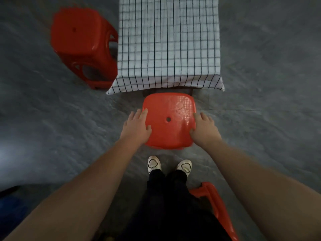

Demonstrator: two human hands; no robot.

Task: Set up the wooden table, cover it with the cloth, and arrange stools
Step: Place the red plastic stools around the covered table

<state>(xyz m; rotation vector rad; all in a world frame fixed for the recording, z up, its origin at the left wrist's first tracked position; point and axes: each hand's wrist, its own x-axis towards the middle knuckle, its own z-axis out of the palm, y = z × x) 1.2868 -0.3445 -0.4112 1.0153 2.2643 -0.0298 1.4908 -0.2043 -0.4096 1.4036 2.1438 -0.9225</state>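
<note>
- Left hand (137, 126) is flat against the left rim of the red stool (166, 134), fingers stretched forward along the edge and thumb laid on top of the seat.
- Right hand (203, 129) mirrors it on the right rim: fingers straight, thumb on the seat, nothing curled underneath that I can see.
- So the hands are apart, with the stool pressed between them; I can't tell whether its feet are on the floor.
- The stool sits square at the near end of the table (190, 92), its far edge just at the hanging hem.
- The check cloth (166, 40) covers the whole top and drapes over the near end, corners flaring out.
- White shoes (154, 164) and dark trousers (166, 197) are just behind the stool.
- A second red stool (78, 44) stands at the table's left side, touching the cloth.
- A third red stool (217, 207) peeks out behind the right leg.
- Grey floor (260, 119) all round.
</note>
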